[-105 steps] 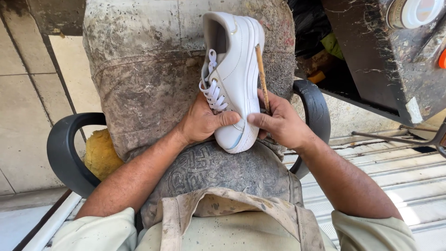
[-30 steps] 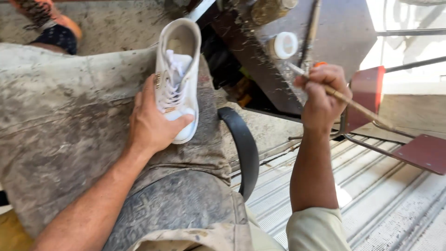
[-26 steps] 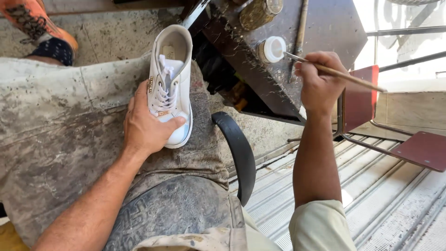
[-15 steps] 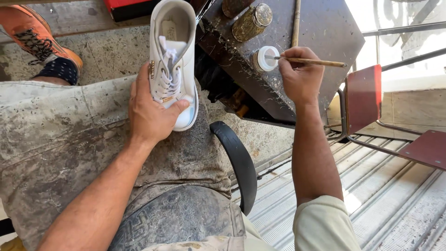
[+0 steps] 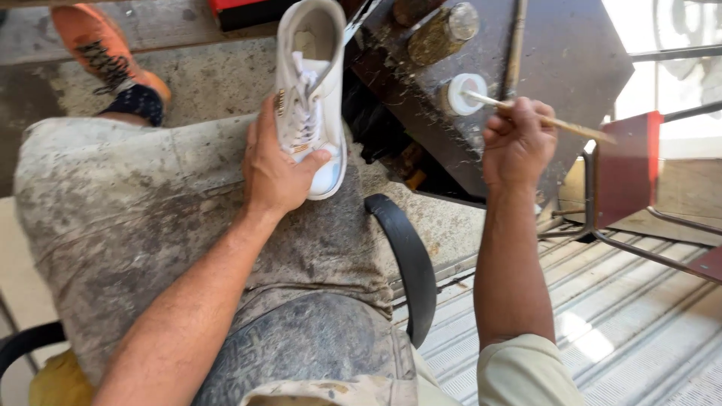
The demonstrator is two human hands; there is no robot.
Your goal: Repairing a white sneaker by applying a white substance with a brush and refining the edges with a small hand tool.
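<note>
The right hand point(image 5: 517, 143) has left the white shoe point(image 5: 312, 90) and carried its thin brush point(image 5: 526, 114) rightward. The brush tip now sits in the small white pot point(image 5: 462, 93), not beside the shoe.

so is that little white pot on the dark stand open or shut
Open: the small white pot has no lid on, and the brush tip in the right hand dips into it.

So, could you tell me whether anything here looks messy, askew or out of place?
Yes: the dark work surface around the small white pot is strewn with pale dried strands and specks. The cloth over the lap is heavily smeared with grime. The white shoe, under the left hand, looks clean.
</note>
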